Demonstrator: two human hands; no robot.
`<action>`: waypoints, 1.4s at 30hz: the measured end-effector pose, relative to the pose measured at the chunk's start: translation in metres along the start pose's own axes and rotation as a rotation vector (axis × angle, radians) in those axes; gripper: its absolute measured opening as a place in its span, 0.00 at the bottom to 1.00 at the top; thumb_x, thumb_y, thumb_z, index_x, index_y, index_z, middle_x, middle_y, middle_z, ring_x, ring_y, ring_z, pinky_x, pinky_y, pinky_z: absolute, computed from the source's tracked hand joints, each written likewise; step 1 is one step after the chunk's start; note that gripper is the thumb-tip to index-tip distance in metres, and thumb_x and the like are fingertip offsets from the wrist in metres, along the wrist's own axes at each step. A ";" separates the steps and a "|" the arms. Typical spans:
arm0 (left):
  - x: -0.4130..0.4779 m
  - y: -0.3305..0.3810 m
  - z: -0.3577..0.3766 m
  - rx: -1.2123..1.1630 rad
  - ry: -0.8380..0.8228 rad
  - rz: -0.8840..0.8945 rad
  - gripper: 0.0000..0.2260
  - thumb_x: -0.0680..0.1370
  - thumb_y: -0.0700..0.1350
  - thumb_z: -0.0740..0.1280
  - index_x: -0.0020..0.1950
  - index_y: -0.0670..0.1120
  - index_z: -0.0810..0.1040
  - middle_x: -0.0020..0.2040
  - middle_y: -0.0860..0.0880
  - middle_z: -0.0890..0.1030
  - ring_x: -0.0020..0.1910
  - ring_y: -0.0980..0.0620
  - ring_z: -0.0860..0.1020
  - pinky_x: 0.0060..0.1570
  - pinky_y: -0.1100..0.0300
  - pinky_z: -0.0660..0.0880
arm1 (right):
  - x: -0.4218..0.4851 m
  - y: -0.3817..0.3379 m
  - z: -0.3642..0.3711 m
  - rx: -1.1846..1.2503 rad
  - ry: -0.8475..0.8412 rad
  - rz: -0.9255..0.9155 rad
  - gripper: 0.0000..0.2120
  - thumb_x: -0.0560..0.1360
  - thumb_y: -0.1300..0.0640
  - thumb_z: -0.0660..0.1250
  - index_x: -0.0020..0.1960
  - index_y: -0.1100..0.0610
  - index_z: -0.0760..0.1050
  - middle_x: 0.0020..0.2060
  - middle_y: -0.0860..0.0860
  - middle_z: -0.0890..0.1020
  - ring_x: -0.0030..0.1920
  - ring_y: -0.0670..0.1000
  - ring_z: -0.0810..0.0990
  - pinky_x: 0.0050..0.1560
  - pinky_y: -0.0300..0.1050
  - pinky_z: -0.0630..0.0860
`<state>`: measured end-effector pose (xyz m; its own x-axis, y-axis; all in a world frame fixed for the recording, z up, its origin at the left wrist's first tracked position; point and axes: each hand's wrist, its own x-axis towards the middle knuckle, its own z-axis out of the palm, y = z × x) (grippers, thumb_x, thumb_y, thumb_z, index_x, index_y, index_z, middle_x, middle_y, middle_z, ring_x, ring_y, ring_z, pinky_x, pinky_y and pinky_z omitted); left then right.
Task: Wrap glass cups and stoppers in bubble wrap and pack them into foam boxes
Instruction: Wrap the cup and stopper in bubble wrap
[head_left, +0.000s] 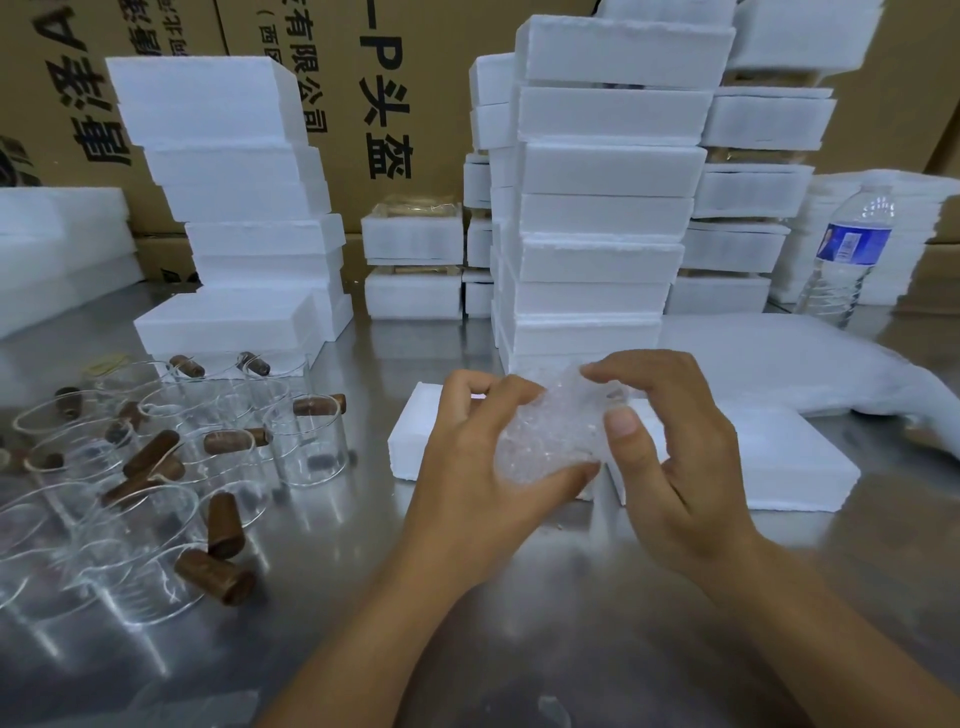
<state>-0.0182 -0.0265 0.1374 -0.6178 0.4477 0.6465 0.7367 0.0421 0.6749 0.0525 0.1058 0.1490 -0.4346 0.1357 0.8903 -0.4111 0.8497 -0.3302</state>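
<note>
Our left hand (480, 467) and right hand (670, 452) both gripping a bubble-wrapped bundle (550, 431), held above an open foam box (769, 457) on the steel surface (519, 623), bare glass cups (306, 441) and brown stoppers (215, 577) at left.

Clear water bottle (852, 249) with blue label at right, brown printed cardboard cartons (431, 78) behind, shiny steel table (571, 623)

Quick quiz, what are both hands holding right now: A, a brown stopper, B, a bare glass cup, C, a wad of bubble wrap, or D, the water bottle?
C: the left hand and right hand both grip a bubble wrap bundle above the foam pieces.
</note>
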 end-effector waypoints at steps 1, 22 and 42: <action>-0.001 0.000 0.000 0.004 -0.009 -0.006 0.20 0.62 0.60 0.74 0.47 0.73 0.68 0.53 0.66 0.65 0.53 0.69 0.69 0.42 0.79 0.68 | -0.001 0.000 0.001 -0.004 -0.014 -0.011 0.17 0.81 0.42 0.50 0.58 0.49 0.72 0.52 0.35 0.72 0.55 0.38 0.72 0.56 0.38 0.69; -0.002 0.001 0.001 -0.001 -0.014 0.042 0.34 0.62 0.53 0.74 0.54 0.75 0.55 0.57 0.62 0.69 0.56 0.67 0.71 0.47 0.74 0.71 | 0.006 -0.005 0.003 -0.119 -0.493 0.106 0.25 0.74 0.30 0.41 0.43 0.38 0.74 0.41 0.23 0.72 0.67 0.32 0.59 0.72 0.45 0.46; 0.008 -0.006 -0.003 -0.633 -0.017 -0.395 0.26 0.65 0.48 0.73 0.60 0.61 0.69 0.59 0.53 0.78 0.60 0.53 0.77 0.65 0.52 0.71 | 0.007 0.011 -0.003 0.331 -0.131 0.611 0.08 0.79 0.53 0.60 0.48 0.51 0.77 0.34 0.45 0.82 0.34 0.47 0.81 0.43 0.36 0.76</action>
<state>-0.0283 -0.0263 0.1394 -0.7955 0.5196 0.3116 0.1590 -0.3173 0.9349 0.0476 0.1175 0.1525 -0.7498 0.4589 0.4767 -0.2755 0.4385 -0.8554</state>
